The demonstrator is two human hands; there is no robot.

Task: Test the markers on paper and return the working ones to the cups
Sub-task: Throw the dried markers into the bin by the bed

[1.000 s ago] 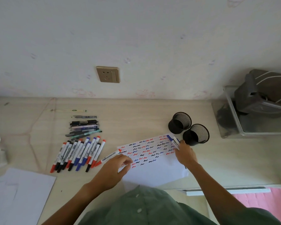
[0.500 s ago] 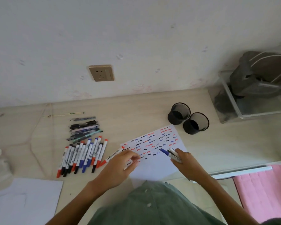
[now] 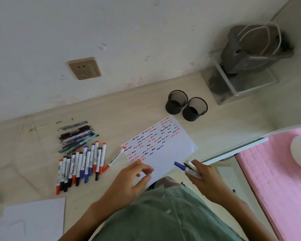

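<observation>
Two black mesh cups [image 3: 176, 101] [image 3: 195, 108] stand side by side beyond the test paper [image 3: 174, 150], whose far half carries rows of red, blue and black squiggles. My right hand [image 3: 203, 180] grips two markers [image 3: 188, 167], one with a blue cap, over the paper's near right corner. My left hand [image 3: 134, 180] hovers at the paper's near edge with its fingers loosely curled and nothing plainly in them. A red marker [image 3: 114, 159] lies on the desk just left of the paper. Further left, several red, blue and black markers [image 3: 80, 164] lie in a row.
A pile of thin pens [image 3: 76, 136] lies behind the marker row. White sheets [image 3: 30, 220] sit at the near left. A clear box with a grey bag [image 3: 241, 80] stands at the back right, a pink surface [image 3: 276, 180] beyond the desk's right edge, and a wall socket [image 3: 84, 68] above.
My right hand drew back from the cups toward my body, still holding the markers. My left hand let go of the red marker, which now lies on the desk.
</observation>
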